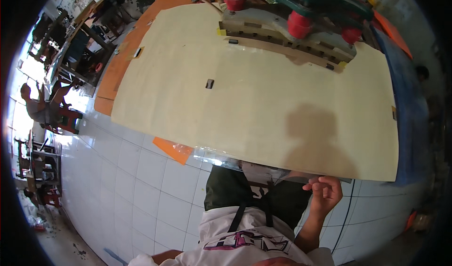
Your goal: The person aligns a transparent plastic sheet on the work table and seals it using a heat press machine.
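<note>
A large pale-yellow sheet (254, 110) covers the work table in front of me. At its near right edge is my right hand (326, 194), palm up with fingers loosely bent and apart. I see nothing held in it. Clear plastic film (219, 158) hangs out from under the sheet's near edge, over my lap. Several small dark pieces, one of them a dark rectangle (209, 84), lie on the sheet. My left hand is out of view; only part of the left arm (167, 256) shows at the lower edge.
A green metal machine (282, 0) with red round parts (299, 26) and a long metal bar (287, 37) stands over the sheet's far side. Orange covering (110, 89) shows at left, blue cloth (409, 124) at right. A person (42, 106) sits on a red stool (70, 120) far left.
</note>
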`<state>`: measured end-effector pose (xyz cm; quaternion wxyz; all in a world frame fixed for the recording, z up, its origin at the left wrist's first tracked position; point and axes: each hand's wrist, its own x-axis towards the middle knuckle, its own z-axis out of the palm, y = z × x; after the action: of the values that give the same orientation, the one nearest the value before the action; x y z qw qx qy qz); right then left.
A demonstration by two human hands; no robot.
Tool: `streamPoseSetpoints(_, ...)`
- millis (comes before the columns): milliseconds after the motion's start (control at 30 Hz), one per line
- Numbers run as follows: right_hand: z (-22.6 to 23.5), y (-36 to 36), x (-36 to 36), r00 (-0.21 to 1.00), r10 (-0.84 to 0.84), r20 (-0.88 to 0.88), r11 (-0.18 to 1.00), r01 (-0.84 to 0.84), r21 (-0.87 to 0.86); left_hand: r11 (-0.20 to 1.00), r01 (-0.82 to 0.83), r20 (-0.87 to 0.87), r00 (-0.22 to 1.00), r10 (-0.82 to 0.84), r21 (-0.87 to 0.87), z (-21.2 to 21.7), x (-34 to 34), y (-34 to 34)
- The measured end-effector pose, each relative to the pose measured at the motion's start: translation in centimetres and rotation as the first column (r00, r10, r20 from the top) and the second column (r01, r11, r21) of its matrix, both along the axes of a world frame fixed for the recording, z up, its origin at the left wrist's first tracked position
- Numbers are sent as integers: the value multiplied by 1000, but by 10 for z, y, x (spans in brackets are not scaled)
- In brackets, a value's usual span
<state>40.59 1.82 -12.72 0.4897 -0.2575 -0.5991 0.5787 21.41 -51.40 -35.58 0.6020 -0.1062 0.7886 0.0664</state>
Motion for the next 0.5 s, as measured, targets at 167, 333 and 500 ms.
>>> streamPoseSetpoints(167,3,-3,3,999,-29,40,1000,29,-3,989,-119,-63,990,124,89,7,5,11)
streamPoseSetpoints(333,0,-3,4,998,-35,61,999,35,-6,978,-146,-67,985,158,148,3,2,26)
streamPoseSetpoints(500,3,-3,1,993,-65,102,998,63,22,975,-145,-52,987,155,166,-2,-4,33)
